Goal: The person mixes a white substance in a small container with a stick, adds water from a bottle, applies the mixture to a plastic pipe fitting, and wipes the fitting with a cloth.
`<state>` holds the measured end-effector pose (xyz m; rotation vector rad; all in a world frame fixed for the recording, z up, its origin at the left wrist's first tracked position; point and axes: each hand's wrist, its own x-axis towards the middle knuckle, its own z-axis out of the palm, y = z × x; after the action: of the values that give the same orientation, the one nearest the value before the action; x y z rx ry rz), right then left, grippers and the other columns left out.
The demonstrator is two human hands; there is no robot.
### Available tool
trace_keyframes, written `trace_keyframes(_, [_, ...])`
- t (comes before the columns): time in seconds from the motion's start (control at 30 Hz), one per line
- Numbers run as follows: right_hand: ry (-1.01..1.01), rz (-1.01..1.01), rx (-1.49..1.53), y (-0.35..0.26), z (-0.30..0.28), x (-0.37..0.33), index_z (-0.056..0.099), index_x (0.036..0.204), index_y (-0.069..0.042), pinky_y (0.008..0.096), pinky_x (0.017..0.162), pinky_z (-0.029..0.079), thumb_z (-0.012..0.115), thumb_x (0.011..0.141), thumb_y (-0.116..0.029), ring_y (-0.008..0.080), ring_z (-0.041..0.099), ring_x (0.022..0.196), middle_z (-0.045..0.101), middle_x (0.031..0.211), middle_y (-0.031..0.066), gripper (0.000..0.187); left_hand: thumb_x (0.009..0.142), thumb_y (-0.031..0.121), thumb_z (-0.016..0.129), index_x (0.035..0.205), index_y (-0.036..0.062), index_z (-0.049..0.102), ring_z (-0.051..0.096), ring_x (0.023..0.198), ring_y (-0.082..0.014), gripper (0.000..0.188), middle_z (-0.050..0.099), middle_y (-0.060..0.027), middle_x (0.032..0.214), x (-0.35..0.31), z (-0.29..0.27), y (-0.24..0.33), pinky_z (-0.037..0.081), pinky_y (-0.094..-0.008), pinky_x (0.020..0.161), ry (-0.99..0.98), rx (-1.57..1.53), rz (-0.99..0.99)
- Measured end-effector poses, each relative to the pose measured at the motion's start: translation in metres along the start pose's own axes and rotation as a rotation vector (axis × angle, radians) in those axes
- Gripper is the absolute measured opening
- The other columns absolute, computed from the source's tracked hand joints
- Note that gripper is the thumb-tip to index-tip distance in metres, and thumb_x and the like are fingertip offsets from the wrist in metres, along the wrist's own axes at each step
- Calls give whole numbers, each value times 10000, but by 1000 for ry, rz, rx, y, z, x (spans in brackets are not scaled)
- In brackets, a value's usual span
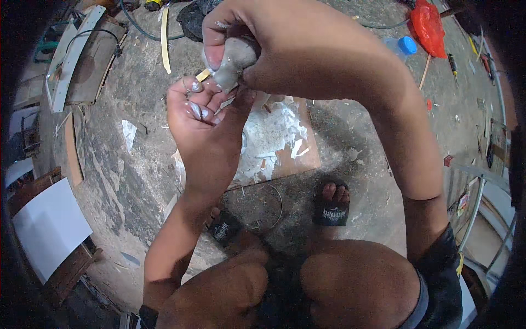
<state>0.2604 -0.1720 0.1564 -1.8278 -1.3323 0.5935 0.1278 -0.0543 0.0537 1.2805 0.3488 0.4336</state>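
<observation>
My right hand point(257, 44) is closed around a lump of grey putty point(233, 63), squeezing it so its lower end pokes out. Just below it my left hand point(194, 112) is held palm up with curled fingers smeared in whitish putty, and a thin small stick-like piece lies across its fingers, touching the lump's tip. Both hands hover above a brown board point(307, 151) on the floor, which is coated with white dried putty point(274, 131). I am squatting, with my knees and sandalled feet at the bottom of the view.
The floor point(137, 181) is rough, dusty concrete. A white panel point(46, 227) lies at the left, wooden frames point(82, 55) at the upper left, a red plastic bag point(428, 27) and a blue-capped bottle point(405, 45) at the upper right. A wire loop point(276, 203) lies by my feet.
</observation>
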Motion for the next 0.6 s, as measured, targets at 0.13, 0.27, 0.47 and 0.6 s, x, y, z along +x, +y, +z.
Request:
trace_keyframes(0.13, [200,-63,-19,-3,5,-4,569,783,23,341,721,491,628,711,-24,250,600,773,612,825,170,104,792,-88,647,1121,37,286,588,975,-206,505,541,-165,1059,-1,0,5,524,-272,798,21,88,-24])
trace_keyframes(0.27, [-340,316,495,-8,-25,6,586,816,40,332,692,498,608,721,-20,212,610,771,618,821,162,115,793,-81,651,1114,37,288,593,981,-220,499,554,-185,1064,-5,3,9,525,-292,818,1,106,-7])
trace_keyframes(0.47, [77,106,278,-13,-29,-8,599,836,47,310,669,494,575,741,-36,198,610,743,614,779,152,129,790,-54,674,1118,40,287,585,984,-226,515,559,-207,1074,-1,2,12,515,-284,820,3,69,27])
trace_keyframes(0.6, [149,-214,112,1,1,-8,582,793,45,323,655,480,593,738,-39,230,599,714,605,768,156,101,789,-36,686,1146,39,281,569,996,-212,545,546,-198,1083,-3,-3,12,504,-274,815,42,111,8])
